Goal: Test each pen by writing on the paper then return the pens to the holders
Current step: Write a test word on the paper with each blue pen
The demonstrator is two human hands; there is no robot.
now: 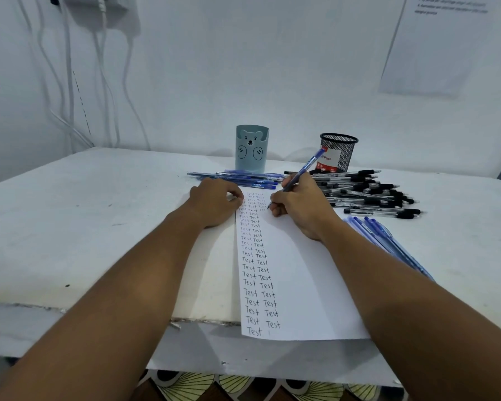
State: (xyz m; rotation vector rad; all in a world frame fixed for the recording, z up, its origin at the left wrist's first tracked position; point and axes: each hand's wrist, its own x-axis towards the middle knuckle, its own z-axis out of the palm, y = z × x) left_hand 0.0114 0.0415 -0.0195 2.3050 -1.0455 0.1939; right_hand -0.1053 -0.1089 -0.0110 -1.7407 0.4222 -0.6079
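"At the far end of the paper [295,270], is that where the person is writing?"

"Yes. The right hand [300,206] pinches a blue pen [301,175] in a writing grip, its tip on the sheet at the top of a third column of 'Test' words. The left hand [214,202] rests on the sheet's left edge, fingers curled under, seemingly pinning it rather than gripping anything."

"And the rest of the pens?"

"A heap of black pens [368,192] lies just right of the writing hand, one row of blue pens [243,179] beyond the sheet, another bunch [388,241] beside the right forearm. The bear holder [251,149] and the mesh holder [338,153] stand at the back; neither seems to hold pens yet."

"So how should this stroke go?"

"Probably light and short, in line with the columns, the left hand pressing so the overhanging sheet does not slide. The elbow should stay off the nearby blue pens."
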